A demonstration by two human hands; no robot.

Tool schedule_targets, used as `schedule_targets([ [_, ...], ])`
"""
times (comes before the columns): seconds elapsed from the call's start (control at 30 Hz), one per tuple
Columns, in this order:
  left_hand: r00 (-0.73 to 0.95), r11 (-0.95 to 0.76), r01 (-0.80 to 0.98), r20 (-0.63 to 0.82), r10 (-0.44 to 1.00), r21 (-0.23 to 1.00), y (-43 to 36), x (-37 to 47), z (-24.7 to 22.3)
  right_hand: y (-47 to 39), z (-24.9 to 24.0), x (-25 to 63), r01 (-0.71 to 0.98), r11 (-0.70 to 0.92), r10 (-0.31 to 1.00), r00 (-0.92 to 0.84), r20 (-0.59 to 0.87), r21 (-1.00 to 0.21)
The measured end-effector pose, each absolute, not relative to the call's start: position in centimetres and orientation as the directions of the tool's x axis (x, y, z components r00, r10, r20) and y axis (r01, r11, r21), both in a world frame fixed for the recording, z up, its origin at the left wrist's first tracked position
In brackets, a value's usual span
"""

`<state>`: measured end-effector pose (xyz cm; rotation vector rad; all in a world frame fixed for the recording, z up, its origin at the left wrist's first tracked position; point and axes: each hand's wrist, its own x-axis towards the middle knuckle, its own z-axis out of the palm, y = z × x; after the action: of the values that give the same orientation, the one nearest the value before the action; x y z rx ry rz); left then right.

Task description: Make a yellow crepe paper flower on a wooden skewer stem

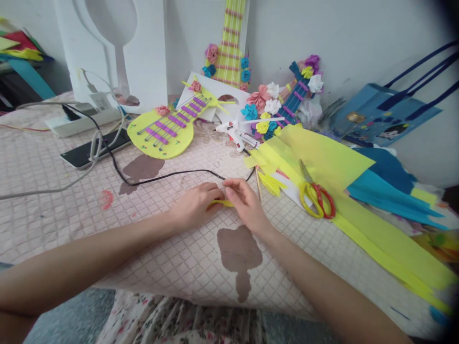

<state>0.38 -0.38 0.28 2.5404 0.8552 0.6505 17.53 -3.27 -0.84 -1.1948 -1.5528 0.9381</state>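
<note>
Left hand [195,205], fingers curled closed, and right hand [249,205], loosely bent, pinch a yellow paper strip [226,203] at the frame's centre. Any lettering on the blue bag [373,110], upper right, or white glue gun [234,137], upper centre, is too blurred to read.

The near strip [226,203] is yellow. The tablecloth [172,267] is pale pink with a brownish grid. At right, scissors [310,181] have yellow and red handles. Far left, a yellow guitar [165,128] carries purple bars; the far-right bag [373,112] is blue.
</note>
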Motion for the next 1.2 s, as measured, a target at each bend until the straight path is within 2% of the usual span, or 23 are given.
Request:
schedule_targets([
  [0.1,0.703,-0.741,0.449,0.314,0.638,0.500,-0.3,0.3,0.1,-3.5,-0.2,18.2,0.508,0.368,0.930,-0.211,0.302,-0.778],
  [0.17,0.706,-0.743,0.448,0.313,0.635,0.497,-0.2,0.3,0.0,-3.5,0.0,18.5,0.588,0.433,0.901,-0.254,0.352,-0.683],
  [0.23,0.709,-0.745,0.450,0.311,0.633,0.492,-0.2,0.3,-0.1,-3.4,-0.1,18.6,0.609,0.463,0.885,-0.279,0.372,-0.645],
  [0.43,0.682,-0.697,0.474,0.277,0.677,0.539,-0.1,-0.1,0.5,-3.1,-0.3,18.7,0.605,0.467,0.884,-0.289,0.368,-0.645],
  [0.8,0.684,-0.676,0.493,0.236,0.690,0.548,0.3,-0.5,0.5,-3.6,0.1,19.0,0.649,0.552,0.833,-0.415,0.364,-0.523],
  [1.0,0.703,-0.673,0.516,0.188,0.686,0.530,1.3,-1.4,1.3,-3.6,0.1,19.0,0.639,0.535,0.845,-0.408,0.345,-0.553],
  [1.2,0.682,-0.573,0.574,0.044,0.730,0.585,1.6,-2.1,2.4,-3.7,0.2,19.0,0.638,0.519,0.855,-0.394,0.337,-0.569],
])
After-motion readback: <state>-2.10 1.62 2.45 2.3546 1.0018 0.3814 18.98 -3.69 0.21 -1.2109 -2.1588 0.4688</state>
